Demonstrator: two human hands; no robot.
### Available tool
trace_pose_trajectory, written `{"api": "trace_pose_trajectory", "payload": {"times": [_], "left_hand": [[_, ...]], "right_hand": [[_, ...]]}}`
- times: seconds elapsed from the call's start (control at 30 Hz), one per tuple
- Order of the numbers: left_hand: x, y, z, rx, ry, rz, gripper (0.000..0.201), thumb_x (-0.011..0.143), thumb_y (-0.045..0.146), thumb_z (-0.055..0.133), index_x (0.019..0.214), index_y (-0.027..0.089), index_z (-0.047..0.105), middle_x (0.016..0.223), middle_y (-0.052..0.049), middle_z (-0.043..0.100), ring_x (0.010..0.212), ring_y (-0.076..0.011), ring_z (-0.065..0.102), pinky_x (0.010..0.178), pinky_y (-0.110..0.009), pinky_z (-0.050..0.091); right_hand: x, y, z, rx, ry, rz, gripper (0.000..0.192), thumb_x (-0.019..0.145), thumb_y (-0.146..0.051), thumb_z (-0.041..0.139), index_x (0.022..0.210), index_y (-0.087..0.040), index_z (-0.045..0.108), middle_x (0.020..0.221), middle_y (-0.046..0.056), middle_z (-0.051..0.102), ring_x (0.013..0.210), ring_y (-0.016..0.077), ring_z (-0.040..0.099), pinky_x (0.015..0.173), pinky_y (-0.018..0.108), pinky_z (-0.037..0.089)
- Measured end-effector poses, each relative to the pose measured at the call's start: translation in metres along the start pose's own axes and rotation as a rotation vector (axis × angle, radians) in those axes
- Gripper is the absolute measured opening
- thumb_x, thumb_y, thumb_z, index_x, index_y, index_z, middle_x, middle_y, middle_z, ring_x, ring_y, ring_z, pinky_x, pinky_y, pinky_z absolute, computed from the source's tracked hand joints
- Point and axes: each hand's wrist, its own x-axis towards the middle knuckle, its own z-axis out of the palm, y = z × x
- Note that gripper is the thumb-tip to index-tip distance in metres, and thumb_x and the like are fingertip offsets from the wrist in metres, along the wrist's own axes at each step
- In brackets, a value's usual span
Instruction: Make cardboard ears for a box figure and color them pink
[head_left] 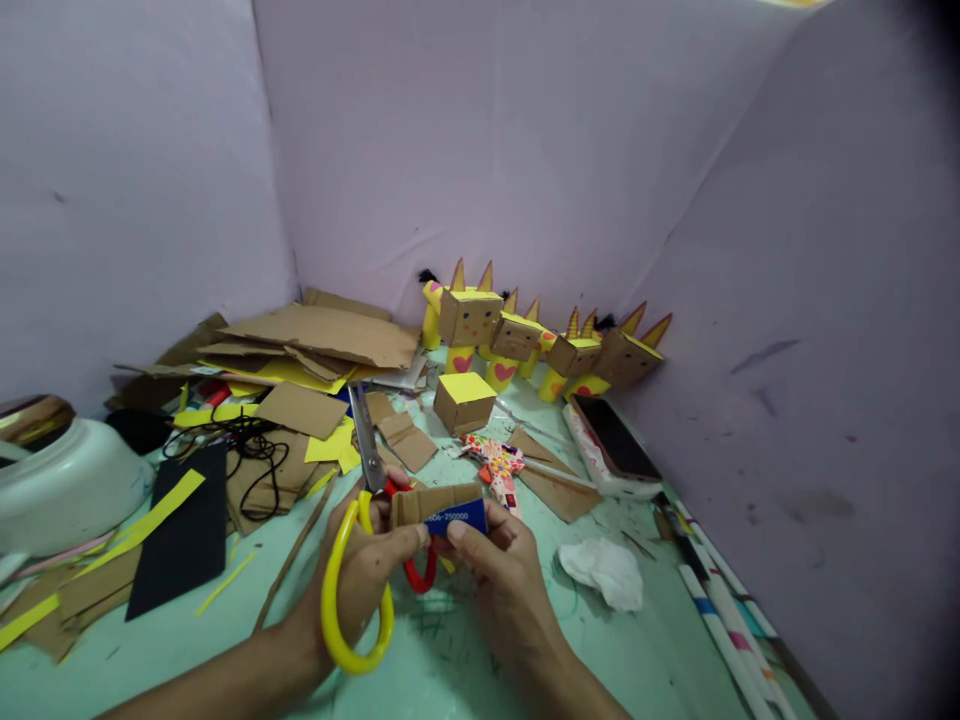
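My left hand [364, 565] has its fingers closed on scissors [367, 440] and on one end of a small cardboard piece [427, 505]. The scissors' blades point up and away, with a large yellow loop hanging over the wrist side. A red loop shows just below the cardboard. My right hand [502, 560] pinches the other end of the piece, thumb on its blue printed part. Beyond the hands sits a small cardboard box [463, 408] with a yellow top. A floral-patterned hot glue gun [496, 468] lies just past the right fingers, its form partly hidden.
Cardboard figures [471, 318] with yellow horns stand along the back wall. Stacked cardboard sheets [322, 335], black cord [259, 450] and a black sheet [180, 540] lie left. A phone [615, 437], crumpled white tissue [600, 572] and striped tubes [724, 630] are at right.
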Motion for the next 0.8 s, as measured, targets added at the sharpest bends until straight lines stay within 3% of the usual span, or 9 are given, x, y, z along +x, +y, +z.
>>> {"api": "trace_pose_trajectory", "payload": {"times": [0.17,0.37,0.57,0.8], "left_hand": [[0.001,-0.008,-0.002,-0.028,0.026,0.015,0.034,0.066,0.021,0.067,0.096,0.018,0.051,0.083,-0.002,0.066,0.073,-0.0180,0.064,0.067,-0.029,0.053],[-0.002,0.004,0.002,-0.040,0.068,-0.049,0.036,0.058,0.020,0.069,0.092,0.016,0.056,0.081,-0.003,0.068,0.073,-0.0196,0.064,0.067,-0.029,0.053],[-0.003,0.006,0.002,-0.075,0.011,-0.102,0.035,0.059,0.023,0.069,0.092,0.013,0.061,0.087,-0.008,0.072,0.085,-0.0237,0.065,0.077,-0.032,0.052],[0.001,0.007,0.002,0.022,-0.036,-0.083,0.042,0.061,0.026,0.070,0.098,0.017,0.052,0.085,-0.006,0.068,0.078,-0.0224,0.064,0.071,-0.032,0.052]], "right_hand": [[0.000,0.001,0.000,0.050,0.022,-0.001,0.026,0.059,-0.030,0.079,0.077,-0.013,0.071,0.070,0.004,0.068,0.061,0.0145,0.059,0.062,0.026,0.050],[-0.001,0.002,-0.003,-0.002,0.031,-0.012,0.025,0.062,-0.034,0.077,0.074,-0.012,0.072,0.065,0.005,0.069,0.055,0.0143,0.061,0.059,0.027,0.051],[-0.001,0.001,-0.005,0.015,0.027,-0.002,0.027,0.059,-0.036,0.078,0.069,-0.012,0.071,0.059,0.004,0.068,0.050,0.0135,0.060,0.055,0.026,0.050],[-0.003,-0.002,0.000,0.060,0.079,0.002,0.028,0.056,-0.034,0.081,0.070,-0.012,0.071,0.061,0.004,0.070,0.051,0.0140,0.063,0.052,0.024,0.052]]}}
